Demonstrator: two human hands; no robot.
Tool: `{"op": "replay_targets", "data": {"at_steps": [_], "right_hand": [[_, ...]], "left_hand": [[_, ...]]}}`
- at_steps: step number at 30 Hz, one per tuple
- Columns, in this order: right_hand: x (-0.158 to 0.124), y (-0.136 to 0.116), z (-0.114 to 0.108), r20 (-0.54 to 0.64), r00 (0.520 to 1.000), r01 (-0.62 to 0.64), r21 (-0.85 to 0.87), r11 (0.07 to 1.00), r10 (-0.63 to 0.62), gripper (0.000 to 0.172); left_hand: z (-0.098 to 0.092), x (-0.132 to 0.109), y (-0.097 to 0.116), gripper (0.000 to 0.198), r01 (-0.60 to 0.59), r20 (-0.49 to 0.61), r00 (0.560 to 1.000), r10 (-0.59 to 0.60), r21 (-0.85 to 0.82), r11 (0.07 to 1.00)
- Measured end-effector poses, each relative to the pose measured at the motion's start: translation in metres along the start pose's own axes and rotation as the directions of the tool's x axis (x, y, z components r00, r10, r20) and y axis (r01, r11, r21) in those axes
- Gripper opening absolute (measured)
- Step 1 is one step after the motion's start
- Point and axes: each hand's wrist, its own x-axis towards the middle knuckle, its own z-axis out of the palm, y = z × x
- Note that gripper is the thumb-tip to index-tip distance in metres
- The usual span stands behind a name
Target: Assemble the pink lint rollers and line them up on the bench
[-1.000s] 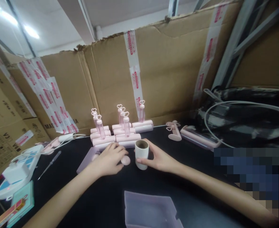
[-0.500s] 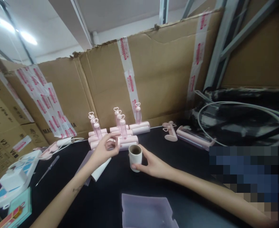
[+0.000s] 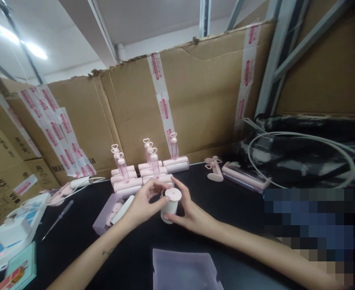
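Observation:
A short white paper roll (image 3: 169,208) stands upright on the black table (image 3: 225,209) in front of me. My right hand (image 3: 189,211) wraps around its right side, fingers closed on it. A round pink cap (image 3: 173,194) sits on the roll's top, and my left hand (image 3: 145,201) pinches that cap from the left with thumb and fingers. Right behind my hands stand several finished pink lint rollers (image 3: 148,171) with heart-topped handles, stacked in rows.
A small clear tray with pink parts (image 3: 109,209) lies left of my hands. A clear lid (image 3: 186,270) lies near the front edge. A pink handle (image 3: 213,169) and another roller (image 3: 243,179) lie at right. Cardboard walls (image 3: 195,100) close the back. A screwdriver (image 3: 58,219) and devices lie left.
My left hand picked a pink cap off the table, lifted it and set it on the roll's open top. My right hand kept hold of the roll.

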Motion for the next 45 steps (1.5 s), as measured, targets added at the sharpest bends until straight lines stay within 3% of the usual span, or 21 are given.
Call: {"op": "replay_targets", "data": {"at_steps": [6, 12, 15, 18, 28, 31, 34, 38, 42, 45], "right_hand": [[0.003, 0.003, -0.003, 0.02, 0.993, 0.116, -0.083, 0.99, -0.115, 0.064], [0.002, -0.004, -0.006, 0.077, 0.997, 0.021, -0.178, 0.984, -0.008, 0.067], [0.001, -0.001, -0.004, 0.049, 0.996, 0.082, -0.197, 0.977, -0.073, 0.076], [0.001, 0.001, -0.003, 0.068, 0.986, 0.161, -0.17, 0.972, -0.152, 0.069], [0.004, -0.008, -0.005, 0.013, 0.977, 0.207, -0.332, 0.92, -0.215, 0.062], [0.006, -0.009, -0.007, -0.038, 0.943, 0.285, -0.422, 0.861, -0.331, 0.058], [0.01, -0.012, -0.012, -0.007, 0.905, 0.38, -0.438, 0.815, -0.426, 0.055], [0.013, -0.019, -0.017, -0.053, 0.915, 0.36, -0.338, 0.869, -0.4, 0.043], [0.013, -0.024, -0.021, -0.107, 0.927, 0.325, -0.246, 0.913, -0.359, 0.035], [0.014, -0.024, -0.025, -0.091, 0.932, 0.327, -0.21, 0.921, -0.352, 0.033]], "left_hand": [[-0.006, -0.005, -0.001, 0.015, -0.016, -0.065, 0.998, 0.022, 0.09, 0.996], [0.003, -0.009, 0.007, 0.021, 0.162, -0.119, 0.975, -0.189, -0.205, 0.965], [0.01, -0.011, 0.014, 0.021, 0.175, -0.107, 0.971, -0.213, -0.284, 0.943], [0.012, -0.011, 0.016, 0.021, 0.167, -0.13, 0.969, -0.208, -0.271, 0.948], [0.017, -0.011, 0.011, 0.022, 0.2, -0.16, 0.941, -0.299, -0.451, 0.87], [0.02, -0.013, 0.009, 0.021, 0.166, -0.192, 0.94, -0.281, -0.463, 0.871], [0.022, -0.016, 0.007, 0.019, 0.131, -0.211, 0.945, -0.251, -0.46, 0.878], [0.023, -0.02, 0.0, 0.021, 0.123, -0.156, 0.965, -0.211, -0.444, 0.888], [0.023, -0.021, -0.013, 0.045, 0.055, -0.086, 0.992, -0.088, -0.328, 0.943], [0.023, -0.02, -0.022, 0.052, 0.012, -0.046, 0.999, -0.023, -0.223, 0.975]]}}
